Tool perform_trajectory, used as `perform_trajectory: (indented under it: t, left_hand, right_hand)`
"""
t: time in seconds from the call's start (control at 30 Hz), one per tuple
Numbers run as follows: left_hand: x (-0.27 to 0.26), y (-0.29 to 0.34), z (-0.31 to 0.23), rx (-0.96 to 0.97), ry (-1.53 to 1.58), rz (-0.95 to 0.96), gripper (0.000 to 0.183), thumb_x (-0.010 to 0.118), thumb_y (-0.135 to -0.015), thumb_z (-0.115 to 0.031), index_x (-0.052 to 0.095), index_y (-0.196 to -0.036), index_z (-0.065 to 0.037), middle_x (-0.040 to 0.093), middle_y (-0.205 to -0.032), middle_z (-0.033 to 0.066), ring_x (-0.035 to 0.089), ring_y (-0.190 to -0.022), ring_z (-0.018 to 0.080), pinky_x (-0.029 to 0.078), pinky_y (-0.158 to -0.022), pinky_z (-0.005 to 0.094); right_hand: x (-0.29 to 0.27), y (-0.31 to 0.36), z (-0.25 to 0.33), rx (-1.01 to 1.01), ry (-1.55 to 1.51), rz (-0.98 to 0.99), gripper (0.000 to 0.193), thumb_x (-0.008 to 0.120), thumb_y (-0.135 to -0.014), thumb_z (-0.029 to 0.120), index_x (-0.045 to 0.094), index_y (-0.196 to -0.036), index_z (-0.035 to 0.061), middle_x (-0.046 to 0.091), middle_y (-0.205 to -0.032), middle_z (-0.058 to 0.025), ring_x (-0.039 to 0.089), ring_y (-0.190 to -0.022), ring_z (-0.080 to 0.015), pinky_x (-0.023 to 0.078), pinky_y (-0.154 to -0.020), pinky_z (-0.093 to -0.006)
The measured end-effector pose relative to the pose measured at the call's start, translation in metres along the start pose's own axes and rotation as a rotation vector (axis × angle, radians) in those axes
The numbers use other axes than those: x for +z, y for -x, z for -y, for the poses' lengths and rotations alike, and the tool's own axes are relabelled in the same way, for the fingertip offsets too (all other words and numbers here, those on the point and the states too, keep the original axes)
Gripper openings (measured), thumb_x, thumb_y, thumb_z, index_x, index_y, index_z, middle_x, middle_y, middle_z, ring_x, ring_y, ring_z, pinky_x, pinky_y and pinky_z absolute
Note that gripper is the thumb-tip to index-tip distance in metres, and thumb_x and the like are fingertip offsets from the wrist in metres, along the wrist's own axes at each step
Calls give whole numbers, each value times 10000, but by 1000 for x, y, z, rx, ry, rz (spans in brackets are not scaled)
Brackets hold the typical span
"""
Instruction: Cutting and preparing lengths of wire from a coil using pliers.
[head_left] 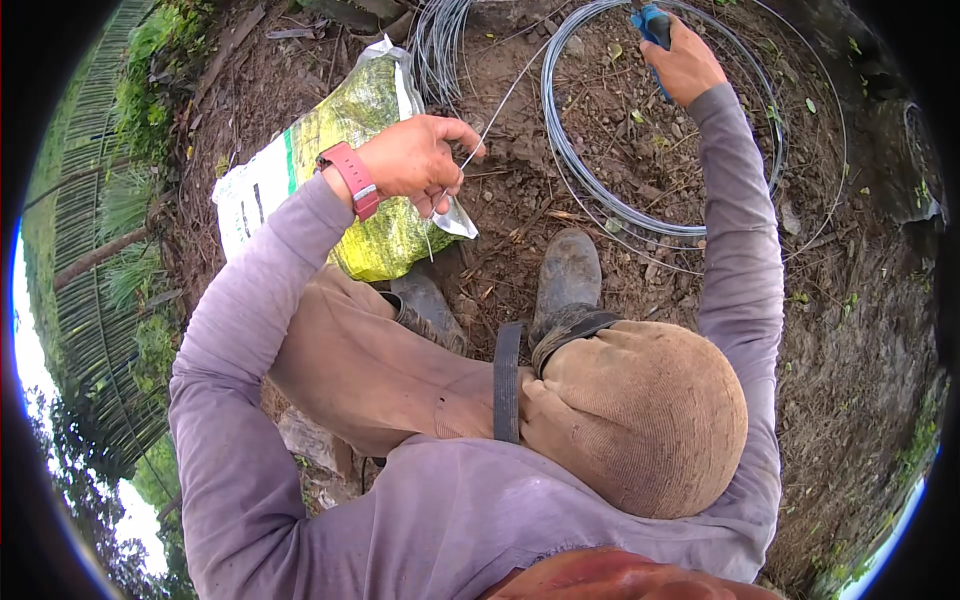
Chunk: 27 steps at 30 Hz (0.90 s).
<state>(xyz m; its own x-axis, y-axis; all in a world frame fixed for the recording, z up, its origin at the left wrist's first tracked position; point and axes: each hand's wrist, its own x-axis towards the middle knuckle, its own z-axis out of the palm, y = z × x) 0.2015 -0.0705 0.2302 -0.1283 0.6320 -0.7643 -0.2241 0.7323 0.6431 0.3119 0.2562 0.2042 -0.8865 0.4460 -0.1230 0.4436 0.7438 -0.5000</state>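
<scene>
Above bare brown soil, both of the person's hands were engaged with wirework. The left hand [415,165], positioned over the sack, was closed on a thin grey wire strand [508,100], which passed between the bent fingers; its short end hung just below the hand, and the longer part ran up and to the right toward the upper edge of the view. The right hand [688,68] was wrapped around blue-handled pliers [655,28], held above the far side of the wire coil [562,150]; the working end of the tool could not be made out. The coil lay flat on the ground ahead and to the right, with a looser loop spread outside its main ring. A second wire bundle [438,45] lay at the top, next to the yellow-green and white woven sack [325,165], which rested on the soil to the left. A red-banded wristwatch [352,180] was worn on the left wrist. Two dark rubber boots [568,275] stood on the ground, below soiled tan trousers [380,365]. At far left stood a slatted fence [95,270] amid green foliage
</scene>
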Motion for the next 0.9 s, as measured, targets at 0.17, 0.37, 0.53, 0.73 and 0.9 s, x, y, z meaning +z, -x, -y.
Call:
perform_trajectory:
  t: [0.17, 0.37, 0.53, 0.73, 0.9]
  left_hand:
    - [-27, -11, 19, 38, 451, 51, 295, 612, -814, -36, 477, -1074, -61, 593, -923, 53, 638, -846, 202, 541, -758, 359]
    - [-45, -22, 30, 26, 467, 152, 263, 609, -810, -23, 488, -1039, -67, 596, -922, 41, 636, -846, 190, 540, -764, 371]
    - [-37, -28, 24, -23, 406, 184, 272, 599, -794, 6, 473, -1024, -67, 586, -911, 47, 642, -814, 184, 546, -746, 365]
    - [-34, -31, 24, -33, 392, 214, 276, 588, -790, 9, 469, -1032, -50, 595, -942, 84, 652, -852, 237, 550, -770, 394]
    - [-31, -34, 22, -63, 400, 268, 267, 603, -783, 12, 460, -987, -82, 588, -907, 45, 651, -851, 198, 550, -762, 380]
  right_hand:
    - [34, -33, -23, -86, -99, -67, 294, 563, -826, 244, 592, -1003, 11, 659, -800, -44, 614, -780, -175, 467, -745, -310]
    - [66, -27, -49, -32, -377, 7, 332, 595, -769, 268, 592, -974, 7, 643, -774, -120, 615, -729, -237, 472, -710, -349]
    - [74, -21, -55, 97, -548, 106, 230, 605, -802, 211, 604, -864, -10, 642, -718, -65, 598, -625, -149, 473, -581, -290]
    - [74, -18, -51, 149, -757, 223, 213, 588, -843, 158, 564, -982, -2, 634, -811, -87, 613, -690, -165, 495, -623, -294]
    - [72, -11, -44, 177, -926, 295, 252, 571, -873, 167, 519, -1063, 11, 623, -901, -89, 630, -781, -191, 537, -665, -319]
